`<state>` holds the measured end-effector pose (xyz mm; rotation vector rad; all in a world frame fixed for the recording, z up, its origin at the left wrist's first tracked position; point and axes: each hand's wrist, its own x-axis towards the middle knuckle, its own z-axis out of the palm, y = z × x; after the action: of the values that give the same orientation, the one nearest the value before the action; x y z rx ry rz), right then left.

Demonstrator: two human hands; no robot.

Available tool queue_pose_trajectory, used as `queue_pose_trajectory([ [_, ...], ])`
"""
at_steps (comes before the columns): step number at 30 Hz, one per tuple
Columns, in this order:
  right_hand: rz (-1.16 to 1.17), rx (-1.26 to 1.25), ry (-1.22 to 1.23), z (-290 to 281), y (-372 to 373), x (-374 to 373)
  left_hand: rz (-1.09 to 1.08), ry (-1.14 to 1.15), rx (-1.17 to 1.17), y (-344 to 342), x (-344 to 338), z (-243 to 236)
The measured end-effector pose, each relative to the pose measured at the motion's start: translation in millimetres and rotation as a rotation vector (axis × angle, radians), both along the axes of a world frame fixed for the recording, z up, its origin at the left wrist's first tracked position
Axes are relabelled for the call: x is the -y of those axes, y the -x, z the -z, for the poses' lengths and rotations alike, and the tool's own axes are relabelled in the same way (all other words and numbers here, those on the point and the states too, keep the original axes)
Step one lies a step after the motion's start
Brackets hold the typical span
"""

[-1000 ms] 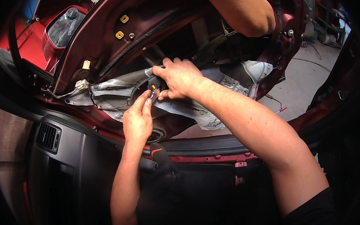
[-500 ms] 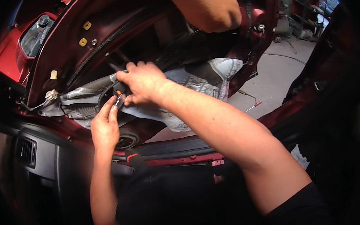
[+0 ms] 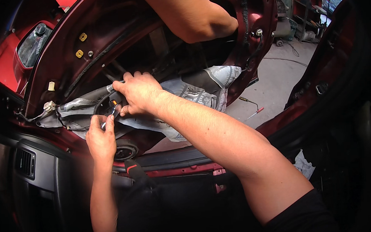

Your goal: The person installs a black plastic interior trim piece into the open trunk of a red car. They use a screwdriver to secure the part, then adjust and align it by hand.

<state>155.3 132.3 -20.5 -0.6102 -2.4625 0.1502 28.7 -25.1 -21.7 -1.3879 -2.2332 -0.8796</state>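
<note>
Both our hands sit higher and nearer than before, left hand (image 3: 100,139) pinching a small metal-tipped tool (image 3: 108,119), right hand (image 3: 136,92) curled on the crumpled grey plastic sheet (image 3: 192,94), still half stuck to the stripped red car door (image 3: 63,59).

Single head-worn fisheye view, looking down and forward from inside car toward stripped red door (image 3: 117,39). Close range: both forearms enter from lower edge, hands mid-frame. Edges bend and darken at rim. Workshop floor (image 3: 277,80) visible through opening, upper right.
</note>
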Motion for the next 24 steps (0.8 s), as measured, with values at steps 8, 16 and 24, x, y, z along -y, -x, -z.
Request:
queue_pose_trajectory([
  [8,0.02,-0.004,-0.028,1.4,-1.2,2.9,0.019,0.02,-0.055,3.5,-0.5,8.2],
  [16,0.027,-0.007,-0.025,2.0,-2.1,4.0,-0.017,0.106,-0.111,-1.2,0.7,4.7],
  [24,0.046,0.002,-0.024,-0.9,-2.2,8.4,-0.047,0.136,-0.137,-0.4,0.8,4.0],
])
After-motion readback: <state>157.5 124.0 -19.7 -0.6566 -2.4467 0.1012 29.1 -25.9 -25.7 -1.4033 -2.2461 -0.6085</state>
